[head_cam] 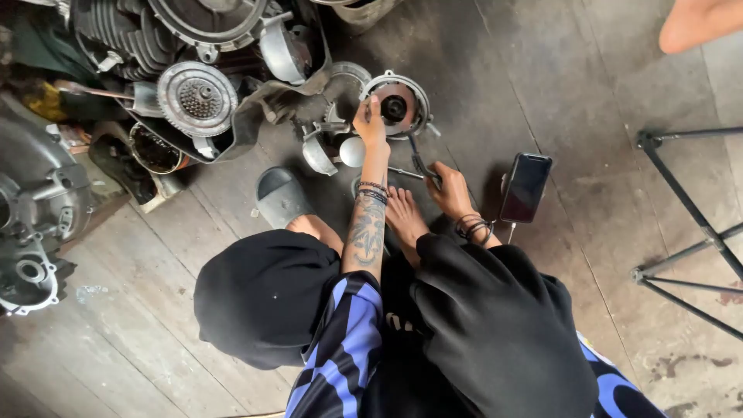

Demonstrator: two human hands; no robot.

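Dark worn floor [542,70], left hand [370,124] grip pinching round metal housing [396,104], right hand [449,190] grip pressed around pliers [420,162]

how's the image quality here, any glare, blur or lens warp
Head view: soft, even daylight with faint shadows under the left hand and right hand; mild glare on the phone screen and the shiny round metal housing; focus is sharp in the middle, with no motion blur on the hands; wide-angle distortion bends the floor planks and stretches the tripod legs near the edges.
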